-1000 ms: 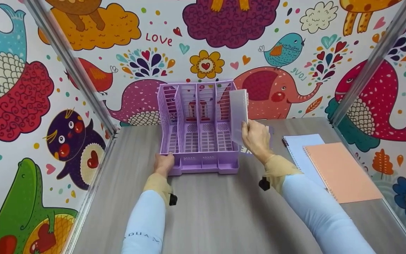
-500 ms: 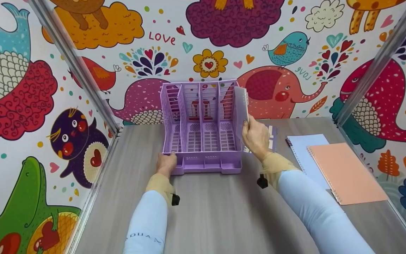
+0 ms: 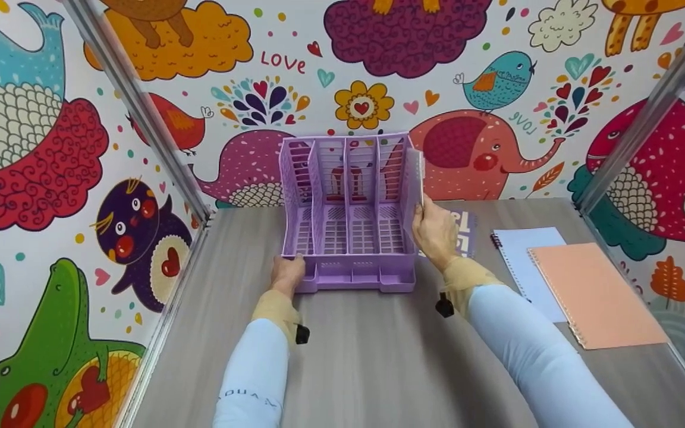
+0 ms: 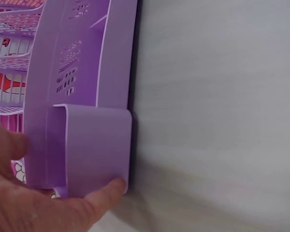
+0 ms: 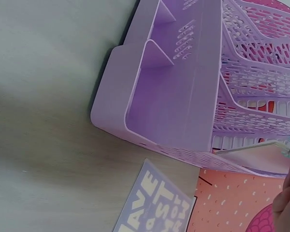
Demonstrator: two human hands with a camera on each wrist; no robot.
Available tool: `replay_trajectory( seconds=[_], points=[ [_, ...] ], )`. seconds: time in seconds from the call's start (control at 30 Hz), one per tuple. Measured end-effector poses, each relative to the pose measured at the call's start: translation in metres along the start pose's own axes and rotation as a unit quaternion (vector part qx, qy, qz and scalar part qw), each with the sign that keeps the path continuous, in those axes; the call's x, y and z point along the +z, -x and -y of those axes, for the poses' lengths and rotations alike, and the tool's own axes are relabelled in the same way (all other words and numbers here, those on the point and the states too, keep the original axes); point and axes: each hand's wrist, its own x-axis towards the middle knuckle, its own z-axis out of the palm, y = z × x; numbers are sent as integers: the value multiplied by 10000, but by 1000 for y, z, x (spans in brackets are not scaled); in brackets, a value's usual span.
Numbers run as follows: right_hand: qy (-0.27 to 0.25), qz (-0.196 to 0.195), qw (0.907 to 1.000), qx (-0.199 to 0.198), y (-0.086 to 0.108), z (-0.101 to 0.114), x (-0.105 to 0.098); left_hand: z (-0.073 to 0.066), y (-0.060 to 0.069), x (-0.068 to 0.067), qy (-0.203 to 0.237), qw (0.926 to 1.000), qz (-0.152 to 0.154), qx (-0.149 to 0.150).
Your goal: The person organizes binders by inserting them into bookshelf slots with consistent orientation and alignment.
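The right hand (image 3: 436, 235) pinches the near edge of a pale notebook (image 3: 416, 181) upright at the nearest end of the purple rack (image 3: 354, 260), whose front corner the left hand (image 3: 288, 274) grips. Just beyond the right hand lies a lettered booklet (image 3: 463, 233) – partly hidden by that hand – and farther right 2 notebooks overlap, the peach notebook (image 3: 598, 297) covering part of the blue notebook (image 3: 527, 244).
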Motion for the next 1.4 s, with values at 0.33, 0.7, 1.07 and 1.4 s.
replay_trajectory(
  seconds=[0.33,0.7,1.07,1.4],
  points=[
    [106,1,9999,19,-3,-1,6,-2,4,2,-77,9999,-55,85],
    [171,304,9965,761,-4,4,15,-13,27,-1,-81,9996,-258,40],
    [110,864,9828,1628,-6,6,21,-4,10,3,17,10000,-85,15],
    [-239,883,9765,1953,-4,14,33,1,2,6,41,9997,-212,114]
  ],
)
